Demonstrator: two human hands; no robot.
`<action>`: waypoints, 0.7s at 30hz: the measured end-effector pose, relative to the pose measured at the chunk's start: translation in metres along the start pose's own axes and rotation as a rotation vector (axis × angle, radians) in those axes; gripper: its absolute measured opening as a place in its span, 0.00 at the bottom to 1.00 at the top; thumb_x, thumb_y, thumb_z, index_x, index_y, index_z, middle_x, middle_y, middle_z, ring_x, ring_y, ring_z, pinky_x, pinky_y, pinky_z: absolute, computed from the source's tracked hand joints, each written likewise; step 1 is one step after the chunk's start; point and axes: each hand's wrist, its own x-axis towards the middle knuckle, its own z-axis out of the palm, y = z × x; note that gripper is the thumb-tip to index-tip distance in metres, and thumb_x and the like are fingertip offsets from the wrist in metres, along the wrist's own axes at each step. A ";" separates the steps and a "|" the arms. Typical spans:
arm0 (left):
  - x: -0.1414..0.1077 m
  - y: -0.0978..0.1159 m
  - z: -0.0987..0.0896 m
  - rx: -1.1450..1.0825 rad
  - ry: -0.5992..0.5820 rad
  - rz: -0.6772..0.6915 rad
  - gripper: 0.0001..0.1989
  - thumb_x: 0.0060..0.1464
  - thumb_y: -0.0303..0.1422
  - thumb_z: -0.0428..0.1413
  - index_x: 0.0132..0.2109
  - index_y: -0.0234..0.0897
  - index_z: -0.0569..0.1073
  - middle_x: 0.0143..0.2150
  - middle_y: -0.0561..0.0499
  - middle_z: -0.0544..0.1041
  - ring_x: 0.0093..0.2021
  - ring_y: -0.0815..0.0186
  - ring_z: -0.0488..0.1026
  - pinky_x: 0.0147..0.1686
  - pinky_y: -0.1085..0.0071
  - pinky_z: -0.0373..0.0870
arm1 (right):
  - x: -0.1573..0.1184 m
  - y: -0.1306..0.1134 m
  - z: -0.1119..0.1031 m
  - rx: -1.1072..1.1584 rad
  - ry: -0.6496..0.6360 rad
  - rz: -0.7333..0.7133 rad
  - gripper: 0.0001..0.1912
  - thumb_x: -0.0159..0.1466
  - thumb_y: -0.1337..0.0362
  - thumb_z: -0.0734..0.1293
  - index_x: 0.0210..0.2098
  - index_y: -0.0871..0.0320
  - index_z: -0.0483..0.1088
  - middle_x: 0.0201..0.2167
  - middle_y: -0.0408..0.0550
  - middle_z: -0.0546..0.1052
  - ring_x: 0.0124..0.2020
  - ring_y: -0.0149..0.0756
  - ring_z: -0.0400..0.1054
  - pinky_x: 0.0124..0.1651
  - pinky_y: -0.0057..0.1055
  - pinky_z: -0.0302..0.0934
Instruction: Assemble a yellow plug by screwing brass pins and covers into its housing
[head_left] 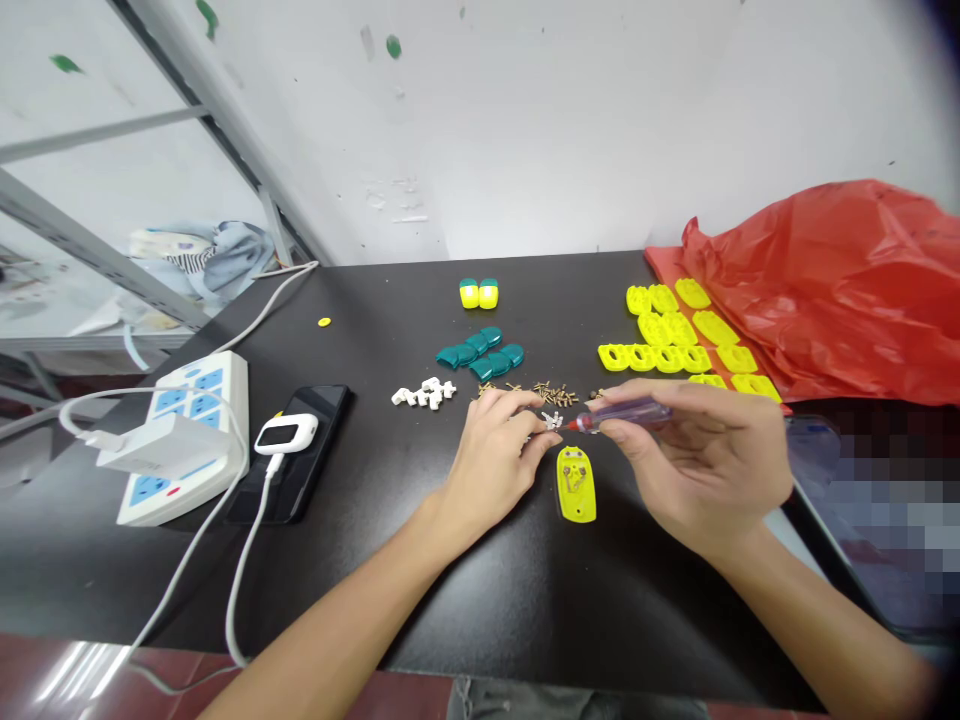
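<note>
Black workbench (465, 620) against white wall (525, 130); power strip (180, 440) left, red plastic bag (825, 290) right.
Left hand (495, 470): fingers pinch small white part (553, 421). Right hand (697, 460): fingers closed around screwdriver (630, 415).

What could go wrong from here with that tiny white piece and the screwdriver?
The small white piece is pinched in the left hand, right beside the tip of the screwdriver in the right hand, so the tip might slip and jab that hand. The loose brass screws lie just beyond the hands on the black tabletop, where a careless wrist movement could perhaps scatter them.
</note>
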 end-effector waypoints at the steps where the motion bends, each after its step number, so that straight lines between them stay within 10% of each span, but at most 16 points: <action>1: 0.000 0.000 0.001 0.002 -0.003 0.005 0.06 0.63 0.32 0.60 0.37 0.36 0.77 0.51 0.46 0.79 0.52 0.56 0.71 0.49 0.57 0.66 | -0.001 0.001 0.000 -0.001 -0.013 -0.001 0.18 0.57 0.77 0.74 0.44 0.54 0.76 0.37 0.48 0.84 0.34 0.40 0.81 0.36 0.37 0.81; 8: 0.002 0.011 -0.005 -0.037 -0.038 0.005 0.14 0.58 0.41 0.64 0.46 0.37 0.76 0.53 0.47 0.78 0.53 0.56 0.70 0.50 0.57 0.63 | -0.005 0.006 0.003 0.044 0.014 -0.074 0.22 0.57 0.79 0.74 0.47 0.54 0.73 0.39 0.48 0.83 0.34 0.39 0.81 0.36 0.38 0.80; 21: 0.006 0.018 -0.021 -0.079 -0.481 0.038 0.44 0.45 0.56 0.67 0.64 0.38 0.67 0.61 0.44 0.73 0.58 0.50 0.66 0.54 0.55 0.59 | -0.003 0.016 -0.005 -0.081 0.102 -0.129 0.24 0.60 0.77 0.73 0.53 0.52 0.72 0.40 0.46 0.80 0.38 0.38 0.80 0.38 0.35 0.80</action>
